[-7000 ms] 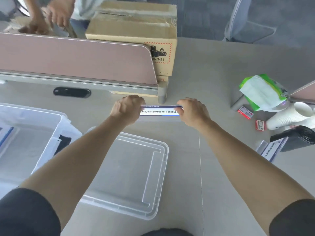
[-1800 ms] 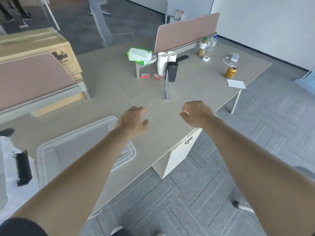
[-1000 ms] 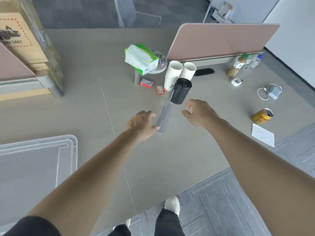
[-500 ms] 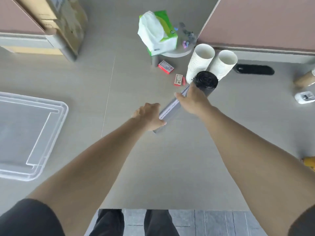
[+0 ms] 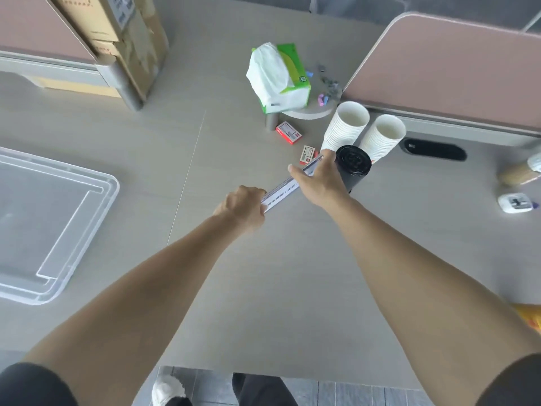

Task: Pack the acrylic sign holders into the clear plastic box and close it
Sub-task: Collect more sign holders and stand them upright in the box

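An acrylic sign holder (image 5: 281, 190) with a printed white insert stands edge-on to me in the middle of the desk. My left hand (image 5: 243, 207) is shut on its near end. My right hand (image 5: 317, 178) grips its far end, right beside a black roll. The clear plastic lid (image 5: 58, 227) of the box lies flat at the left edge of the view. The box itself is out of frame.
Behind the right hand stand a black roll (image 5: 352, 164) and two stacks of paper cups (image 5: 345, 127). A tissue pack (image 5: 278, 79) and small red boxes (image 5: 288, 132) lie farther back. A cardboard carton (image 5: 123, 33) and pink desk dividers (image 5: 456, 65) border the desk.
Both hands have tightened on the sign holder's two ends; the right hand slid further over the far end. The view shifted slightly toward the desk.
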A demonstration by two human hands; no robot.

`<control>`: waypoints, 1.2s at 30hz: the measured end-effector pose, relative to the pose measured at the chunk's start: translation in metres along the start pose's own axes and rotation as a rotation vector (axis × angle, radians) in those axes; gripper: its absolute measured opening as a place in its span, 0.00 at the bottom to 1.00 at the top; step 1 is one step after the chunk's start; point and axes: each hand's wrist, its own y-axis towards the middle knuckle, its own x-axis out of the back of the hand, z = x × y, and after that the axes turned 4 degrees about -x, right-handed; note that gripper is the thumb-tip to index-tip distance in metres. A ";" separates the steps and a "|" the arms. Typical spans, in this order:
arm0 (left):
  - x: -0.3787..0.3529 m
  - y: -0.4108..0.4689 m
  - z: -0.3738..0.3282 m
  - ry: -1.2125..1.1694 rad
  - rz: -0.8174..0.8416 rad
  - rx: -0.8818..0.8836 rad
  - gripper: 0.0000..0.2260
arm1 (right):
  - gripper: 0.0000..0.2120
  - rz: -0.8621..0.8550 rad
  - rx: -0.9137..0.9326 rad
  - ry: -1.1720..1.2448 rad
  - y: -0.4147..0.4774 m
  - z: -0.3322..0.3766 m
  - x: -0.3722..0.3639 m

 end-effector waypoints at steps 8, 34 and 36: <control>0.061 -0.058 0.052 -0.013 -0.134 -0.053 0.05 | 0.36 -0.005 0.058 -0.127 -0.060 0.079 0.002; 0.173 -0.324 0.409 -0.111 -0.596 0.342 0.10 | 0.30 0.266 0.702 -0.399 -0.279 0.379 -0.291; 0.183 -0.329 0.429 -0.100 -0.616 0.390 0.10 | 0.30 0.302 0.742 -0.362 -0.276 0.398 -0.313</control>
